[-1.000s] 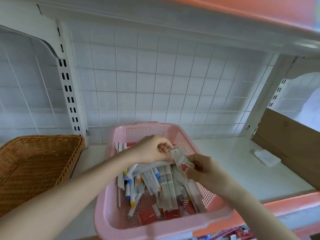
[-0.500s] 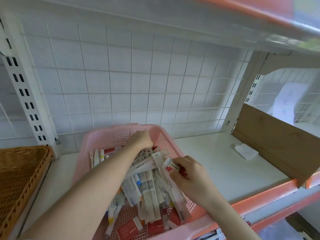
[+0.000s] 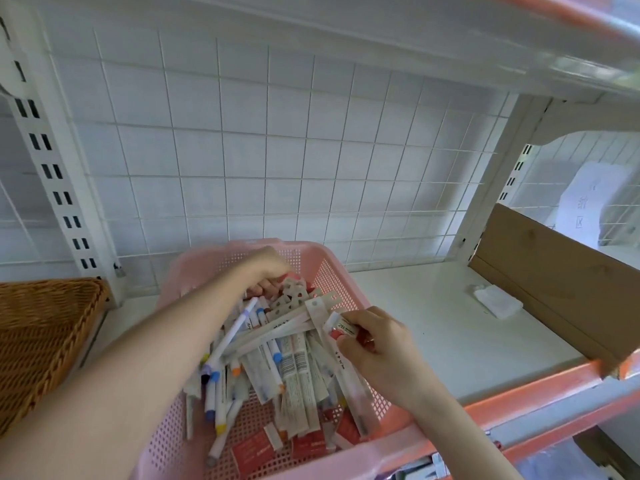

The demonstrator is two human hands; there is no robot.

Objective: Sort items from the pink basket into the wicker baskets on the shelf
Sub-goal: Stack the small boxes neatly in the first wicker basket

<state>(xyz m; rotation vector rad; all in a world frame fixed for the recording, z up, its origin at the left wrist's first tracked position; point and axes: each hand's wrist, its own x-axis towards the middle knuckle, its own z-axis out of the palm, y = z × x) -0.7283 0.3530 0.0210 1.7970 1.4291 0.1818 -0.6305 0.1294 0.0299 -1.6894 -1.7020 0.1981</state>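
A pink basket stands on the white shelf, filled with several packaged pens, loose markers and red packets. My left hand reaches into its far end, fingers curled round the tops of several long white pen packs. My right hand is over the basket's right side and pinches a small red-and-white packet, with a long clear pen pack under the fingers. A wicker basket sits to the left of the pink one.
A brown cardboard divider stands at the right of the shelf, with a small white wrapper lying before it. A wire grid forms the back wall. The slotted upright separates the two baskets. The shelf's orange front edge runs below right.
The view has swung right, so the wicker basket slid toward the left edge. My left hand moved deeper to the basket's far end and gathered pen packs. My right hand keeps its packet.
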